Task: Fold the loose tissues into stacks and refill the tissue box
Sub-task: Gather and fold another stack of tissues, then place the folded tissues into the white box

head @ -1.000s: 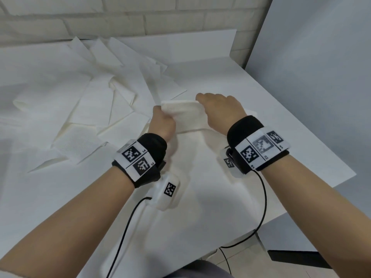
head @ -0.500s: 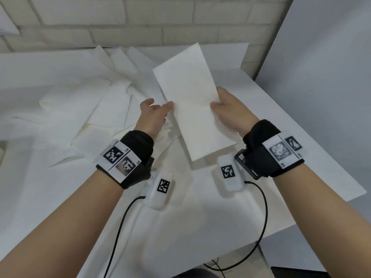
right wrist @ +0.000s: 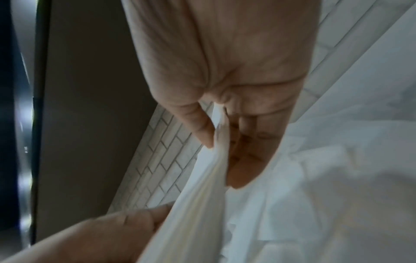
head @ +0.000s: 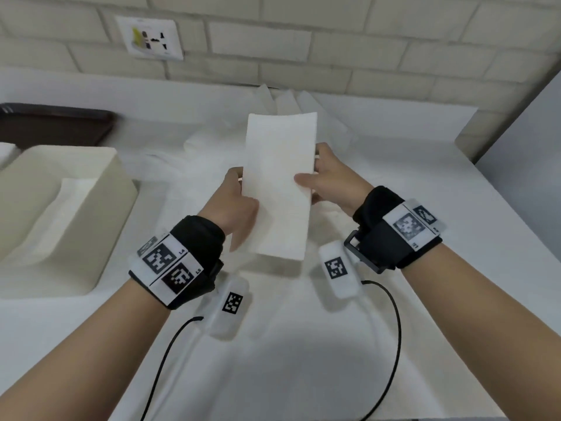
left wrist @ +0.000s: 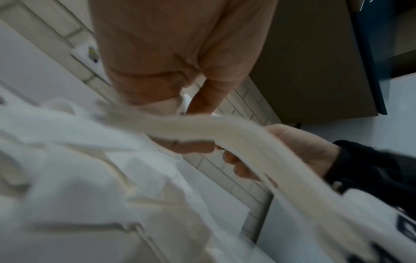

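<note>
A folded stack of white tissues [head: 279,183] is held upright above the table between both hands. My left hand [head: 243,192] grips its left long edge, thumb in front and fingers hidden behind. My right hand [head: 312,174] pinches the right edge, thumb on the front face. The right wrist view shows the thumb [right wrist: 198,124] and fingers squeezing the stack's edge [right wrist: 216,160]. In the left wrist view the stack [left wrist: 225,131] bends between the two hands. The beige tissue box [head: 100,177] stands at the left, white tissue showing in its top opening. Loose tissues [head: 212,141] lie behind the stack.
A dark tray [head: 51,123] sits at the back left behind the box. A brick wall with a socket [head: 150,38] runs along the back. The white table [head: 455,208] ends at its right edge beside a grey panel. Cables trail from both wrists.
Both hands have lifted the folded stack off the table and now hold it upright by its long edges. The view has swung left, bringing the tissue box into sight.
</note>
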{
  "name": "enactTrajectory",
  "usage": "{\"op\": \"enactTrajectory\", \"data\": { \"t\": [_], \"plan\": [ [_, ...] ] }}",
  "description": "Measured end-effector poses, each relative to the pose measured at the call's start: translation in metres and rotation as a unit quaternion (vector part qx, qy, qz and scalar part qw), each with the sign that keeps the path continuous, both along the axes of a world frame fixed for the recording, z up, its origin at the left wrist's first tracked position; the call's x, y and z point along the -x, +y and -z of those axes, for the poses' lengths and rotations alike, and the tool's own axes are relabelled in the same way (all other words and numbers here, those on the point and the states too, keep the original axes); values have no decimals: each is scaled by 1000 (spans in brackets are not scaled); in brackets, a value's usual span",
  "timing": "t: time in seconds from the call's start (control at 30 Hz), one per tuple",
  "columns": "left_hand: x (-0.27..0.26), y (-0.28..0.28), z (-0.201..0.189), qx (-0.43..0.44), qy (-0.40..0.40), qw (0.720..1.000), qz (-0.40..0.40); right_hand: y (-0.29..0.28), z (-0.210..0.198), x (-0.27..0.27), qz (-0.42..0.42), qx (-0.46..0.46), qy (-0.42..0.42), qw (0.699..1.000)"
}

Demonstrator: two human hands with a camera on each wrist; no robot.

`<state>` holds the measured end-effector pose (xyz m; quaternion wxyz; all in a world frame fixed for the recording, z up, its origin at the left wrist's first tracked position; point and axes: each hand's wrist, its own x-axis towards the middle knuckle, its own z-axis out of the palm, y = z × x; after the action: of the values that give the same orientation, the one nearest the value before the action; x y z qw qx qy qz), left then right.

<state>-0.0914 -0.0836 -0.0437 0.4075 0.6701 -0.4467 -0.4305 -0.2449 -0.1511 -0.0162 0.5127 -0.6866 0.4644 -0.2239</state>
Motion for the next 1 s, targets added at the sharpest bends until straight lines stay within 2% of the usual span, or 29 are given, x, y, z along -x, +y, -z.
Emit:
{"op": "enactTrajectory", "data": {
  "t": [0.1, 0.17, 0.37, 0.53, 0.67, 0.8, 0.9, 1.0],
  "plan": [
    [-25, 16, -6, 6, -2, 1000, -11, -9, -15, -27, 29, 21, -49, 998],
    [-41, 25, -12, 15, -18, 999, -38, -13, -21, -45, 16, 44, -59, 997],
    [-88, 46, -22, 34, -30, 990, -131, -15, -30, -104, -91, 151, -12, 984],
    [-124, 78, -39, 66, -20, 988, -138, -19, -33, -157, -136, 218, 24, 966],
    [-154, 104, -48, 37, -42, 992, -114, -18, -40, -199, -177, 257, 60, 948],
    [-184, 121, -55, 44, -24, 986, -157, -15, -49, -237, -198, 300, 87, 929],
    [-204, 125, -54, 61, -79, 970, -221, -13, -48, -267, -206, 346, 110, 909],
    [-217, 123, -42, 7, -204, 948, -244, -10, -35, -295, -232, 368, 172, 884]
  ]
}}
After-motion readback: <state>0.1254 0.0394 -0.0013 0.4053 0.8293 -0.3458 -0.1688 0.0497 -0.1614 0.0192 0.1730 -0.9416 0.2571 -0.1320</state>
